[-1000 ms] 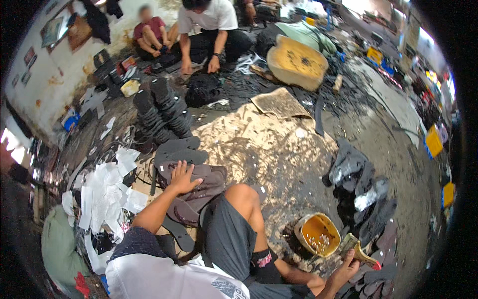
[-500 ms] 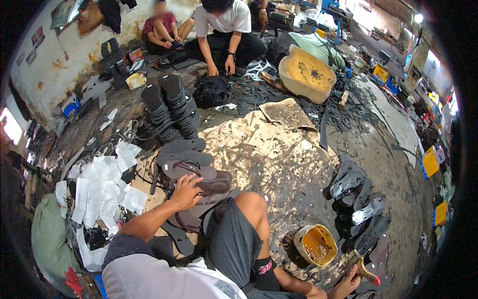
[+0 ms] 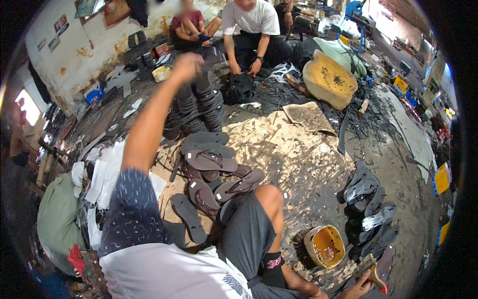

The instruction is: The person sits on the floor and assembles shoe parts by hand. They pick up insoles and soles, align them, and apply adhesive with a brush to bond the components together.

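My left hand (image 3: pixel 188 69), smeared by motion, is stretched out over the top of two tall stacks of dark soles (image 3: pixel 205 102); I cannot make out whether its fingers touch them. Low on the right, my right hand (image 3: pixel 359 287) grips a flat brush (image 3: pixel 369 268) with a pale wooden body and a red tip. Just left of that brush stands a yellow-brown pot (image 3: pixel 314 249) with amber liquid inside. Several dark flip-flops lie by my bent knee, among them one with its straps up (image 3: pixel 211 160) and another beside the knee (image 3: pixel 240 184). A strapless dark sole (image 3: pixel 189 218) lies nearer me.
White sheets (image 3: pixel 107 172) and a green sack (image 3: pixel 59 219) are at my left. Crumpled dark and shiny pieces (image 3: pixel 371 204) lie on the right. Across from me a person in a white shirt (image 3: pixel 250 25) handles a black bundle; a large yellowish block (image 3: pixel 329 79) lies near them.
My left hand has left the flip-flops and moved up and away to the sole stacks. My right hand still holds the brush. The whole view has shifted a little.
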Tool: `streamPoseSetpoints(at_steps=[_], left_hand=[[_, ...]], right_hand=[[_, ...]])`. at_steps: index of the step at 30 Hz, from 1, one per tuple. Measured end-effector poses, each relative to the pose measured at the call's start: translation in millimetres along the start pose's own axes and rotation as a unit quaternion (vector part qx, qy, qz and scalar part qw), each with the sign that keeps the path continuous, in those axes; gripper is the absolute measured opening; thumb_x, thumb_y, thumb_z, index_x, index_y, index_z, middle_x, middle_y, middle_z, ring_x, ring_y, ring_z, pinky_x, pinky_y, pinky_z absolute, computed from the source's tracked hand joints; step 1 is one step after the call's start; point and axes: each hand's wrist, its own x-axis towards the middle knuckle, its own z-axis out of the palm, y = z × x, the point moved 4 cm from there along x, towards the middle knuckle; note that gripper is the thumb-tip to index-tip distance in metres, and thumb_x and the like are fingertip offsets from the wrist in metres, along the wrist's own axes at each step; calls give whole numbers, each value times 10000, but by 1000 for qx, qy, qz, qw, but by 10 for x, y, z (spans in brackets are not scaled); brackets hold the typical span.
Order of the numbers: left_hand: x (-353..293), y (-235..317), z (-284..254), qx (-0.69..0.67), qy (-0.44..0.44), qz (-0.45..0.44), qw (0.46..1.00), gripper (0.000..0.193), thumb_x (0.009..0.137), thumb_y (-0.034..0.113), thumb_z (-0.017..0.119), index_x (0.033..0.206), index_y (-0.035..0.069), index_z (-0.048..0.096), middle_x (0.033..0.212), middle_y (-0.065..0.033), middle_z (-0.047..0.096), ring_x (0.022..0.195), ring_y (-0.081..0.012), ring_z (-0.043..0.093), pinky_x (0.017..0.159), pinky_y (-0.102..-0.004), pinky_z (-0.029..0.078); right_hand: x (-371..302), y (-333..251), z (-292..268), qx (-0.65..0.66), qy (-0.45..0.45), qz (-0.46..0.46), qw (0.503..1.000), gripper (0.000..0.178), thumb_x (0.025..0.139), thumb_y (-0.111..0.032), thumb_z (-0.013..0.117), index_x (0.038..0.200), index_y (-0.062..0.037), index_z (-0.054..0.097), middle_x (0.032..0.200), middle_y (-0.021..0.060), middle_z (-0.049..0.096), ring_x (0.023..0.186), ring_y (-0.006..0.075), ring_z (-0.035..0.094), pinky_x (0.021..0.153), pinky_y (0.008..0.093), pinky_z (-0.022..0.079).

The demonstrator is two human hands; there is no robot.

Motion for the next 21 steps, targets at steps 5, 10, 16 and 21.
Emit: streamPoseSetpoints(at_steps=[5, 10, 16, 21], left_hand=[[814, -58, -846, 196, -56, -66, 977, 290, 974, 245, 541, 1093, 96, 760, 805, -111, 756, 694, -232, 724, 662, -390, 553], [-1137, 2470, 681, 32, -198, 221, 954, 249, 1008, 154, 525, 1122, 46, 718, 1091, -144, 731, 926, -301, 707, 859, -413, 561], [-2348, 3547, 885, -435, -437, 70, 784, 504, 976, 448, 646, 1234, 15, 629, 1072, -175, 722, 980, -298, 717, 811, -407, 559], [-2794, 3560, 704, -191, -577, 346, 715, 554, 819, 350, 755, 1289, 89, 619, 1158, -134, 598, 1005, -334, 611, 922, -462, 461]], right_hand=[[-83, -238, 16, 43, 29, -12, 999, 493, 985, -322, 688, 1005, 169, 667, 863, 190, 691, 766, 242, 620, 736, 383, 541], [-4, 569, -86, -70, -29, 113, 991, 449, 1000, -353, 673, 1059, 92, 679, 976, 111, 707, 861, 178, 614, 779, 341, 505], [64, 749, 786, -5, -226, 13, 974, 270, 988, -162, 667, 1124, 71, 677, 1077, 121, 716, 945, 213, 650, 885, 349, 502], [292, 1567, 1184, -263, -331, -111, 899, 346, 869, -122, 731, 1183, 10, 675, 1153, 225, 681, 1027, 310, 679, 890, 357, 509]])
